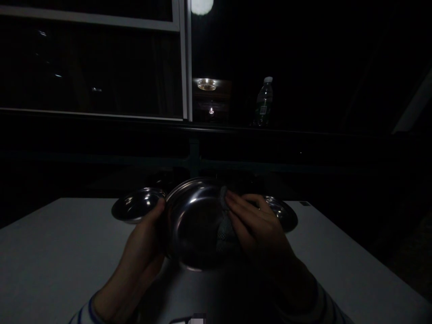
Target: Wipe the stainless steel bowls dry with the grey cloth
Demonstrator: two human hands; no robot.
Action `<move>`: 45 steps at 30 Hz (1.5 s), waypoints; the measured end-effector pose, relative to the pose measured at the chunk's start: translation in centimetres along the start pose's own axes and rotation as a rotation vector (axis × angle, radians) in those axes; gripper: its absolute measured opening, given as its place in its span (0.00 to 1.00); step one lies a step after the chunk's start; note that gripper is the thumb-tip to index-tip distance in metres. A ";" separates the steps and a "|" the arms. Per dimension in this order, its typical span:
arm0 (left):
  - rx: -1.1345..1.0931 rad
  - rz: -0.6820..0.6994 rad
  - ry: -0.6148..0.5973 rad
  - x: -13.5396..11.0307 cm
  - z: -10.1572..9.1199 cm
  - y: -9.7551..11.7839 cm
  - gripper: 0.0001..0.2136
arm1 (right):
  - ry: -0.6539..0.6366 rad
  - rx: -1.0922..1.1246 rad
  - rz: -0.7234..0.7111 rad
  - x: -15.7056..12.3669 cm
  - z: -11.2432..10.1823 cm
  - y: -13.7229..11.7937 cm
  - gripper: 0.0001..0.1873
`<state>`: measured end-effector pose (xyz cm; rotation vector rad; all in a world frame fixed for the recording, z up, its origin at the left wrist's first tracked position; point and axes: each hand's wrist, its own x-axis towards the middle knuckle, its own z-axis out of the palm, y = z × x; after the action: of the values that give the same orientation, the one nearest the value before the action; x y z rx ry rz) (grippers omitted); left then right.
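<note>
Striped cuffs [88,311] are being shown nearest the camera, at the lower edge. Across the left, a pale window frame [183,67] is being set off against darkness, beyond a white table [60,252]. On that table, the left bowl [137,206] is being partly covered by the left hand [143,243], whose thumb is being pressed over the rim of the held bowl [195,220] while its other fingers are being wrapped behind, mostly hidden. Over the table, between both hands, the held bowl is being tipped so that its mouth is being turned toward the camera; it is being seen as round, so a long axis cannot be told. Against its right inner wall, a grey cloth [225,230] is being gripped by the fingers of the right hand [258,222]. Farther back, a bottle [263,103] is being held upright by a dark ledge, and the right bowl [286,215] is being partly blocked by the right hand
</note>
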<state>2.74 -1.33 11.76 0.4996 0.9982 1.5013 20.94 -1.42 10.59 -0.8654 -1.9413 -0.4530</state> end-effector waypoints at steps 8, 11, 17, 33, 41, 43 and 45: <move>-0.004 -0.010 0.000 0.1 -0.1 -0.1 0.10 | -0.001 0.022 -0.009 0.0 0.1 0.3 0.16; 0.008 -0.034 -0.029 -0.1 0.0 -0.1 0.10 | 0.028 0.024 -0.004 0.2 0.0 0.4 0.15; -0.035 -0.100 -0.052 0.0 0.0 -0.3 0.09 | 0.057 0.067 0.032 0.3 -0.3 0.2 0.14; -0.239 0.028 -0.054 0.6 -0.3 0.6 0.10 | 0.159 -0.042 -0.099 -0.6 1.0 -1.2 0.15; -0.249 0.053 -0.014 0.5 -0.1 0.3 0.10 | 0.145 -0.101 -0.116 -1.2 2.5 -1.3 0.14; -0.233 0.061 -0.011 0.5 -0.2 0.3 0.10 | 0.095 -0.108 -0.160 -1.4 2.7 -1.6 0.14; -0.217 0.055 -0.008 0.5 -0.3 0.4 0.10 | 0.073 -0.137 -0.157 -1.5 2.7 -1.6 0.14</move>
<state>2.22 -0.91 11.79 0.3803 0.8091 1.6338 18.60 -1.44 7.99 -0.7744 -1.9354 -0.7084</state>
